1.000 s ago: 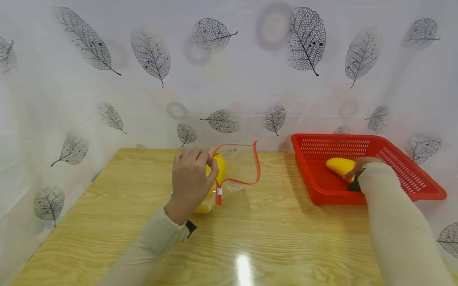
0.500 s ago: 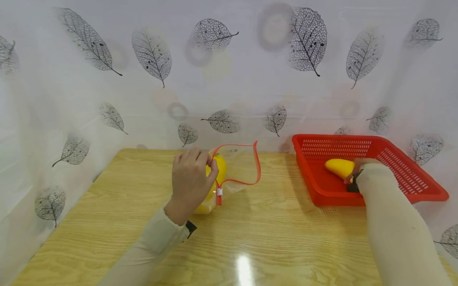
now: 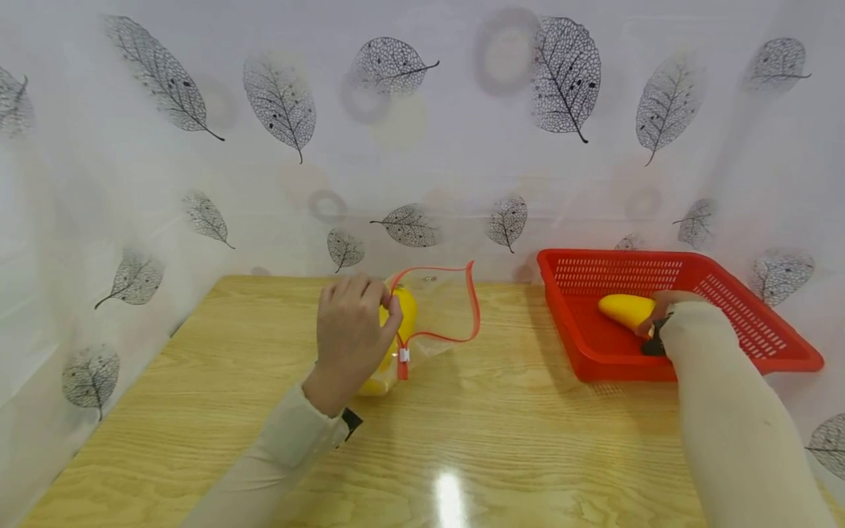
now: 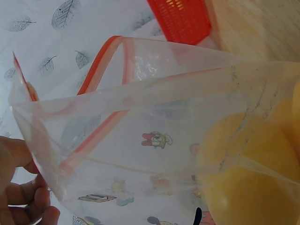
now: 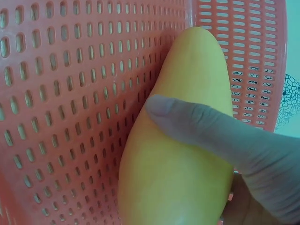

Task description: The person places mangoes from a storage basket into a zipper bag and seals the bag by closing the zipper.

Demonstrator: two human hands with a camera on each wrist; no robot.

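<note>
On the left of the table, my left hand pinches the rim of a clear zip bag with a red seal strip. Its mouth stands open toward the right. Inside lie yellow, mango-like fruits, partly hidden behind the hand in the head view. Over in the red basket, my right hand grips a yellow mango. The right wrist view shows the thumb lying across the mango, while the other fingers are mostly hidden behind it.
The red perforated basket stands at the table's right, close to the back curtain with its leaf print. Bare wood tabletop lies between bag and basket. A white slider sits on the bag's seal strip.
</note>
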